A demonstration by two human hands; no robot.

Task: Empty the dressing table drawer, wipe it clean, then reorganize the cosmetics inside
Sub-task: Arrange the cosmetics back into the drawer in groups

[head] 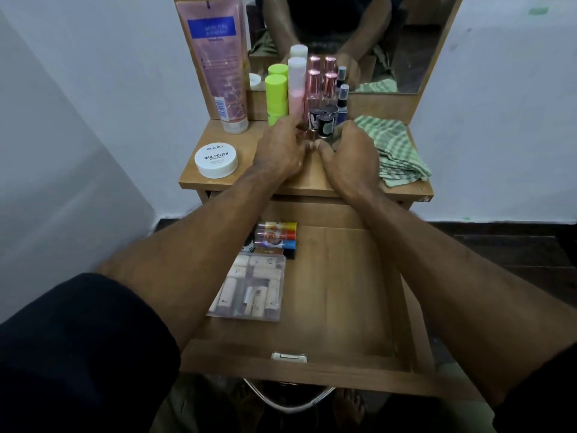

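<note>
1. On the dressing table top (pixel 218 179), both hands work among small bottles. The left hand (pixel 281 148) curls its fingers round a small bottle that is mostly hidden; the right hand (pixel 349 148) curls near the dark-capped nail polish bottles (pixel 324 120), but whether it grips one I cannot tell.
2. Judged step: gathering polishes to return to the open drawer (pixel 337 292), where a clear plastic case (pixel 249 285) and colourful tubes (pixel 276 234) already lie at the left.
3. Advice: lift the bottles upright, one per hand; glass is smooth and the neighbours stand close together.
4. Beside the right hand lies a soft, folded green checked cloth (pixel 396 151); a round white jar (pixel 216 159) sits at the left.
</note>
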